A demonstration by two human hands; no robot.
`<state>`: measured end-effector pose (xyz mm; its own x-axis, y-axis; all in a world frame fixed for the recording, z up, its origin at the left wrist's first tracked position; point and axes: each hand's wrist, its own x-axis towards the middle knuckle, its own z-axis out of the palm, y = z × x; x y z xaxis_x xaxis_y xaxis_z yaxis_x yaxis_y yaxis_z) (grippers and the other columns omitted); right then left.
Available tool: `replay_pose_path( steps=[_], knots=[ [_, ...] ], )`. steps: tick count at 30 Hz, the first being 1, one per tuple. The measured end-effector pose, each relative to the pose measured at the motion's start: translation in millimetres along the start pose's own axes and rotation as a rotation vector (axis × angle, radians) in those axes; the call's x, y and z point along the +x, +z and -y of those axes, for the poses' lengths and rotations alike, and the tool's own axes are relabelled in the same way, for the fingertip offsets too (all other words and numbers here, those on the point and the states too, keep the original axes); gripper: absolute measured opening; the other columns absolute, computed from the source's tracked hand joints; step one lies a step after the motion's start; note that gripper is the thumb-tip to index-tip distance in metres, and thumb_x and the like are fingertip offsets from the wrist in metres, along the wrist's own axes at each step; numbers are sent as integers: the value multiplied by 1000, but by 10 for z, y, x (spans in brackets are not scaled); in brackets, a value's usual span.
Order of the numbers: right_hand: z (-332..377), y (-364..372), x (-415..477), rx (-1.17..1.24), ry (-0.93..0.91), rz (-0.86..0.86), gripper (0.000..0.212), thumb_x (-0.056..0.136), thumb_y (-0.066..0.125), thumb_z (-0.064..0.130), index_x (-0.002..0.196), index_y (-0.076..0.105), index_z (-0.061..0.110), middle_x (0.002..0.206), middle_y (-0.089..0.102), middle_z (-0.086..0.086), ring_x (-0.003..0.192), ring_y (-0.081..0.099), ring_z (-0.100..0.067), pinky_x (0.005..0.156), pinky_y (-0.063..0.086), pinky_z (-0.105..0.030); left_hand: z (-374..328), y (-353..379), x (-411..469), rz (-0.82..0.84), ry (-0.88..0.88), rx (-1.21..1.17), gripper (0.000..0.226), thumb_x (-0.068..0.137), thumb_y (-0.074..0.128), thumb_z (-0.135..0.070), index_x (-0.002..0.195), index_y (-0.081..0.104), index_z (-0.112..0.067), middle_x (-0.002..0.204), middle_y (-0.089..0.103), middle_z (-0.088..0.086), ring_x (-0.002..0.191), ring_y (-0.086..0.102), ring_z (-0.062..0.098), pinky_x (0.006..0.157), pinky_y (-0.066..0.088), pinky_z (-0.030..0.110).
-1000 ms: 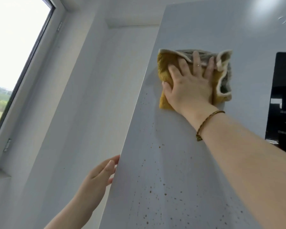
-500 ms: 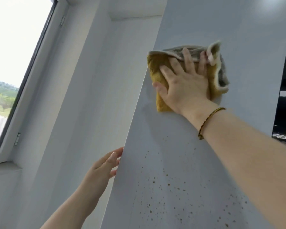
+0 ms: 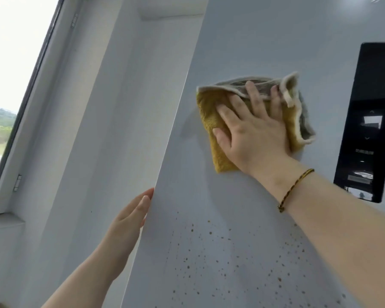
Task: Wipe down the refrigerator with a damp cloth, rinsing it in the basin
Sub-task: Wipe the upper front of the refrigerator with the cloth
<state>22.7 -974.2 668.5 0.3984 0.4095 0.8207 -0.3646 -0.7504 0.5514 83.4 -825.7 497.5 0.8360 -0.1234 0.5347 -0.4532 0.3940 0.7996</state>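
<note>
- Clearly mid-task: the refrigerator [image 3: 253, 41] door looks clean up top, but brown specks [image 3: 220, 263] dot its unwiped lower part; no basin is in view.
- Its black control panel [image 3: 365, 121], by the door's right edge, carries pale symbols and writing too blurred to read.
- The yellow cloth [image 3: 211, 130] lies flat near the door's left edge.
- The right hand [image 3: 253, 134] presses it, fingers straight and spread.
- The left hand [image 3: 127, 221] rests on that edge, fingers relaxed.
</note>
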Motion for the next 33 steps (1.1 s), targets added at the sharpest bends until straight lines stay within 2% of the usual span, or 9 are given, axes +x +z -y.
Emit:
replay_pose_path(
  steps=[3,6,9,11,15,19,23,30,33],
  knots=[
    [167,58,-215,12,-58,34,62,89,18,49,143,30,23,153,23,-5,142,-3,-32,98,-27,-46,-1,92,-45,-35,-10,14,32,95,37,-27,124,51,-29,118,57,-18,106,54,-1,79,38,16],
    [370,195,-578,111,-311,53,63,77,29,49,122,60,16,130,56,-9,133,31,-36,107,-4,-48,-10,131,-56,-64,-7,52,38,94,39,-29,132,45,-25,126,53,-9,113,49,10,88,35,22],
    [170,206,-551,69,-475,-11,61,72,33,48,108,69,14,115,66,-8,118,52,-37,104,12,-47,7,153,-43,-94,6,118,43,93,40,-32,136,40,-25,133,46,-6,117,44,12,95,32,27],
    [-76,56,-373,-6,-367,-69,66,72,30,51,111,67,13,119,64,-11,119,51,-37,104,10,-41,32,171,-25,-142,70,249,46,93,41,-30,138,33,-28,140,35,-11,128,32,9,105,25,27],
    [-410,-81,-286,-70,23,-24,74,78,14,57,142,32,24,151,26,-4,143,2,-28,103,-20,-41,126,257,-62,-149,422,490,49,84,47,-45,129,26,-43,134,13,-38,131,15,-7,104,12,17],
    [-176,36,-646,31,-129,-36,63,78,31,49,122,60,14,127,58,-13,131,29,-34,108,-5,-43,221,386,-104,-71,661,750,53,83,23,-67,132,28,-47,141,15,-25,129,6,-16,104,3,5],
    [-240,63,-919,53,-412,-58,59,77,37,48,119,61,13,124,60,-9,127,30,-31,107,4,-49,233,476,-97,-58,715,952,53,93,12,-56,137,27,-28,140,28,-2,129,19,12,104,1,10],
    [-702,-115,-795,-41,6,-83,60,82,33,48,124,55,12,129,55,-15,129,22,-32,108,-5,-40,261,631,-103,-153,719,1104,57,93,11,-56,135,33,-25,144,31,2,126,23,24,98,17,34],
    [-522,-24,-1128,-1,-101,-89,55,84,34,46,125,52,15,126,57,-13,130,26,-34,109,1,-49,292,654,-99,-172,694,1127,58,92,10,-58,134,33,-25,139,25,4,127,21,24,99,16,36]
  ],
)
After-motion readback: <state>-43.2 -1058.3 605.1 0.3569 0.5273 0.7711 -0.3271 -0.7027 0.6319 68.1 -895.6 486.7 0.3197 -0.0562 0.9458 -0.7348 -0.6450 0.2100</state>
